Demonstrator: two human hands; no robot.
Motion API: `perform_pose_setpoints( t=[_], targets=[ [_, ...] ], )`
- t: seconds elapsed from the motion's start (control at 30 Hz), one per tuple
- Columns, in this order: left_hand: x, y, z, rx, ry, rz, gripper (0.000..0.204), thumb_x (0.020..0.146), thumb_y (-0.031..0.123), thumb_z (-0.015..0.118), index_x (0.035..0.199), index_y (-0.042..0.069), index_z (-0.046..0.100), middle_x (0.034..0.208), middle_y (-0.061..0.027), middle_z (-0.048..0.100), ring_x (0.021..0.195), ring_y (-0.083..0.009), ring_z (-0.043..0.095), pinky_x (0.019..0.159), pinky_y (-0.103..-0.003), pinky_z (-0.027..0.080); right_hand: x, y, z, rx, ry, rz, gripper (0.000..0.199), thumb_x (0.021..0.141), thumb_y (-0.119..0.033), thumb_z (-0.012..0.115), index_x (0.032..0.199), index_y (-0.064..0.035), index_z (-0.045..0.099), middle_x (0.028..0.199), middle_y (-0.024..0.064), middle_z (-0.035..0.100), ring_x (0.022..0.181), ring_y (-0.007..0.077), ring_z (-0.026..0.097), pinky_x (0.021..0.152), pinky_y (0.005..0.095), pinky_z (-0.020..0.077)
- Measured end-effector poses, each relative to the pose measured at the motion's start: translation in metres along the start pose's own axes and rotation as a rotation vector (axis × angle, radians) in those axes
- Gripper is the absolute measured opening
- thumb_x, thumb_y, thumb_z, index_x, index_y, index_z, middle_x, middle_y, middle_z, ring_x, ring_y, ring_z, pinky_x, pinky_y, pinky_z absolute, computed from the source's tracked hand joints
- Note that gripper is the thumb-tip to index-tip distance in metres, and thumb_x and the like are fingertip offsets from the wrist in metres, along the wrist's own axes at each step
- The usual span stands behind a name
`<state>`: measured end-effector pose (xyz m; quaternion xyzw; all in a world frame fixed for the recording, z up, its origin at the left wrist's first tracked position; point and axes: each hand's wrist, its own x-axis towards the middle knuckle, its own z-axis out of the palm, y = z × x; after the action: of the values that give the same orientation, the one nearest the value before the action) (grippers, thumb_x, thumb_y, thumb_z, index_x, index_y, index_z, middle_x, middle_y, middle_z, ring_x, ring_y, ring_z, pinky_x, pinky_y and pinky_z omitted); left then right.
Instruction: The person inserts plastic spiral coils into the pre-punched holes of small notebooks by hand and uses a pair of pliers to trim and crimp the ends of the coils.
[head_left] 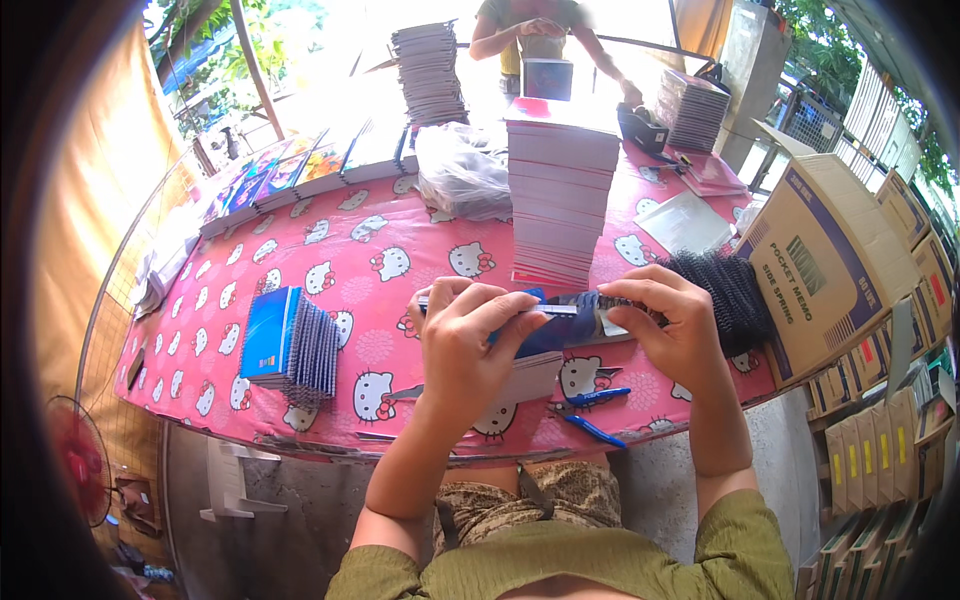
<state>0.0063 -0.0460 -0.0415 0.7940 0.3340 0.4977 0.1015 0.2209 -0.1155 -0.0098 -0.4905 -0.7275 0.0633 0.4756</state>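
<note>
My left hand (465, 335) is closed on a small blue-covered notebook (560, 310), its white page edge turned up towards me. At the notebook's other end, the fingertips of my right hand (672, 318) pinch what looks like a dark spiral binding coil; the fingers partly hide it. Below them a short stack of pages (532, 378) lies on the table. Blue-handled pliers (598, 396) rest near the front edge. A heap of black spiral coils (722, 295) sits just right of my right hand. To the left stands a pile of blue spiral-bound notebooks (290, 345).
A tall stack of pages (562, 190) rises beyond my hands, beside a clear plastic bag (462, 170). Rows of colourful booklets (300, 170) line the far left. A cardboard box (830, 260) leans at the right. Another person (540, 40) works across the pink patterned tablecloth (230, 300).
</note>
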Motion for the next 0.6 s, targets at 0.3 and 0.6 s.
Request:
perform_pose_setpoints(
  t=[0.3, 0.6],
  targets=[
    [0.0, -0.002, 0.001, 0.025, 0.028, 0.022, 0.018, 0.075, 0.029, 0.078, 0.084, 0.013, 0.075, 0.078, 0.0013, 0.066, 0.086, -0.0188, 0.055, 0.085, -0.039, 0.03, 0.013, 0.009, 0.002, 0.127, -0.15, 0.1, 0.016, 0.076, -0.004, 0.074, 0.092, -0.0028, 0.07, 0.087, 0.0067, 0.065, 0.074, 0.014, 0.062, 0.065, 0.0273, 0.0492],
    [-0.003, -0.001, 0.002, 0.058, 0.037, 0.044, 0.022, 0.073, 0.026, 0.079, 0.09, 0.014, 0.074, 0.083, 0.0008, 0.067, 0.086, -0.0194, 0.056, 0.081, -0.037, 0.034, 0.015, 0.002, 0.019, -0.152, -0.038, -0.08, 0.012, 0.089, -0.01, 0.063, 0.1, -0.0068, 0.065, 0.079, 0.0071, 0.064, 0.068, 0.0242, 0.064, 0.058, 0.0332, 0.0502]
  ],
)
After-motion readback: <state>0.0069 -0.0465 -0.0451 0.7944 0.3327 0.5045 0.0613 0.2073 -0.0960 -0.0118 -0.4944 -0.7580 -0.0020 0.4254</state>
